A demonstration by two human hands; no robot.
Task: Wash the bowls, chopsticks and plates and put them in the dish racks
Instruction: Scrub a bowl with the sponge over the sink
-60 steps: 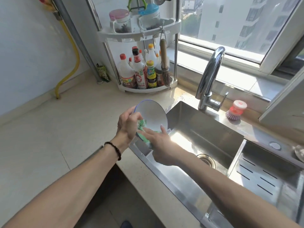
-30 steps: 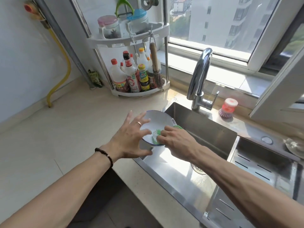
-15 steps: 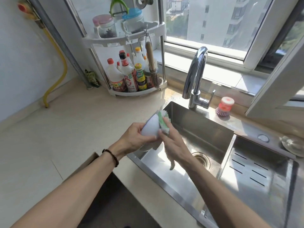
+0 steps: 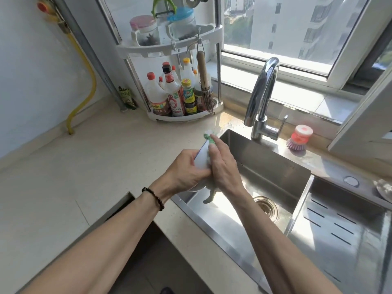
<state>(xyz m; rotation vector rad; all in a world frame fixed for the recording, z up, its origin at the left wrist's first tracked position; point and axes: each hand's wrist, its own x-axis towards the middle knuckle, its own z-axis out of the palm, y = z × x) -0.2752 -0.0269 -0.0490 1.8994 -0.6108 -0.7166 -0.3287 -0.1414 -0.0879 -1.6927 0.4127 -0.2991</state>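
Observation:
A white bowl with a blue rim is held on edge over the left end of the steel sink. My left hand grips it from the left, fingers curled round its side. My right hand presses a green and white cloth flat against the bowl's outer side, fingers straight. A tail of the cloth hangs down below my hands. Most of the bowl is hidden between the two hands.
The chrome tap stands behind the sink, with a red and purple dish brush to its right. A perforated drain tray fills the sink's right part. A white corner shelf holds several bottles. Beige counter lies to the left.
The bowl was turned from face up to on edge, and the cloth moved from its inside to its outside. My right hand has slid the cloth up along the bowl.

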